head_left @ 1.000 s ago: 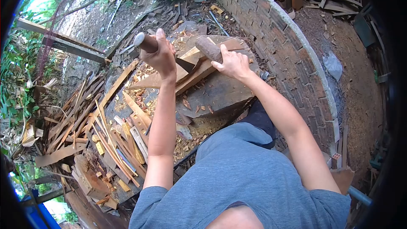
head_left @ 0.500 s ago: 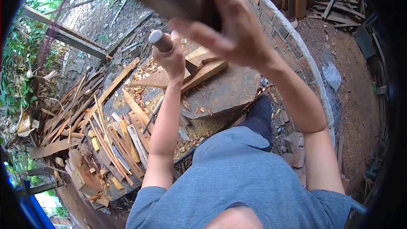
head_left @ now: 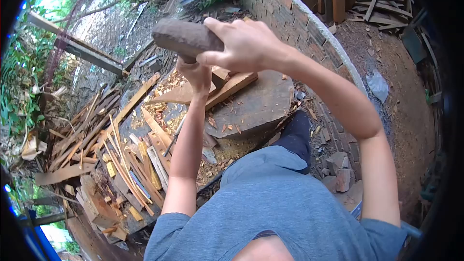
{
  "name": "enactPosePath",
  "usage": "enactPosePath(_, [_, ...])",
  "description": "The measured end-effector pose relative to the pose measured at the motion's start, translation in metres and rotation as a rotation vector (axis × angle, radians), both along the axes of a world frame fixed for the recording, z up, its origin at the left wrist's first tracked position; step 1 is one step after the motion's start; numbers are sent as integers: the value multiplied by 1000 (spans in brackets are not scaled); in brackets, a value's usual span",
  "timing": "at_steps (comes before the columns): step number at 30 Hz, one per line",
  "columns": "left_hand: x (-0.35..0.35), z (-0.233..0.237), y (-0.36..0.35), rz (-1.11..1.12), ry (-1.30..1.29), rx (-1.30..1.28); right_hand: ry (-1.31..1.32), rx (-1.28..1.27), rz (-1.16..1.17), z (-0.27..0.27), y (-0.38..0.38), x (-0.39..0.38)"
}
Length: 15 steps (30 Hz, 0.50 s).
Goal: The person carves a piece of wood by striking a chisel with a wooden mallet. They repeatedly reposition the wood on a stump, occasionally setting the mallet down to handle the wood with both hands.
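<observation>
My right hand [head_left: 246, 46] is wrapped round one end of a heavy dark wooden block [head_left: 181, 36]. The block lies across the top of the chisel and hides its handle in this view. Below it, my left hand [head_left: 195, 76] is closed round that handle, its fingers partly covered. The chisel's dark blade [head_left: 220, 80] shows just past my left hand, at a light-coloured wood piece [head_left: 234, 88]. This piece rests with another pointed piece on a thick, flat wooden slab [head_left: 266, 104], among fresh chips.
Wood strips and offcuts [head_left: 133, 164] lie heaped to the left, with a long plank [head_left: 133, 99] beyond them. A curved brick wall [head_left: 295, 17] runs along the right. Broken bricks [head_left: 343, 174] sit near my right leg. A plastic bag [head_left: 377, 87] lies on the dirt.
The wooden block in my right hand has come down from high and close to the camera onto the chisel's handle end. My left hand has stayed in place on the chisel.
</observation>
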<state>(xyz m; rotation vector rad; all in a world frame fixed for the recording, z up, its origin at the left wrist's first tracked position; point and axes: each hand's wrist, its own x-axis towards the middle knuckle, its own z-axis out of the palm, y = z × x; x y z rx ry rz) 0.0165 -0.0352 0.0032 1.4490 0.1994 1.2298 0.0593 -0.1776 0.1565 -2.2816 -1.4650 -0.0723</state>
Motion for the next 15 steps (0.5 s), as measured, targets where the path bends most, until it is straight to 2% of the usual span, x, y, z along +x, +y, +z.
enactPosePath(1, [5, 3, 1, -12, -14, 7, -14, 7, -12, 5, -3, 4])
enactPosePath(3, [-1, -2, 5, -2, 119, -70, 22, 104, -3, 19, -10, 3])
enactPosePath(4, [0, -10, 11, 20, 131, -35, 92, 273, 53, 22, -12, -1])
enactPosePath(5, [-2, -16, 13, 24, 142, -37, 30, 435, 79, 22, -12, -6])
enactPosePath(7, [-3, -12, 9, 203, 55, 312, 19, 263, 23, 13, -12, -11])
enactPosePath(8, [-1, -9, 4, 94, 15, 161, -2, -48, 14, -1, -9, -6])
enactPosePath(9, [-2, -12, 3, 90, 116, 168, -2, -134, 28, -12, -5, 5])
enactPosePath(11, [2, -17, 5, 61, 54, 81, 1, -189, -18, 16, -9, 1])
enactPosePath(12, [2, -19, 6, 36, 65, 67, -1, -197, -20, 22, -12, -2])
enactPosePath(14, [3, -29, 5, 87, 58, 120, 55, 209, 23, 23, -14, -12])
enactPosePath(15, [1, -24, 4, 138, 37, 192, 64, 207, 32, 20, -12, -13])
